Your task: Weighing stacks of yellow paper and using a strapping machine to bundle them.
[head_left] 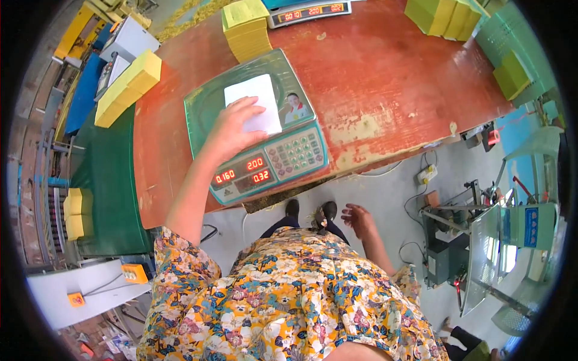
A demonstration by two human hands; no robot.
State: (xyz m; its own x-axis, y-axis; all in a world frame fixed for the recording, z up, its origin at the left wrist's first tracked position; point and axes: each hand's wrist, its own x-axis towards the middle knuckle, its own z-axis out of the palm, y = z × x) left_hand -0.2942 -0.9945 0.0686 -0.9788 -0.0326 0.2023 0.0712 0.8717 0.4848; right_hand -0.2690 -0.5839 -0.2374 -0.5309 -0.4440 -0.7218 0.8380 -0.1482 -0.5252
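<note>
A white stack of paper (269,96) lies on the weighing plate of a green digital scale (205,114). My left hand (235,123) is over the stack, its fingers bent across the top and its thumb at the near edge. The fingers and thumb hold the stack where it lies; part of it is hidden under the hand. On the scale's front are lit red displays and a keypad. My right hand (360,221) hangs past the table's near edge with its fingers apart and nothing in it.
The scale stands on a worn red table (385,78). Behind it rises a tall yellow paper stack (248,36) beside a second scale (310,13). More yellow stacks (442,18) stand at the far right, others (129,87) at left. A metal-framed machine (448,259) is at right.
</note>
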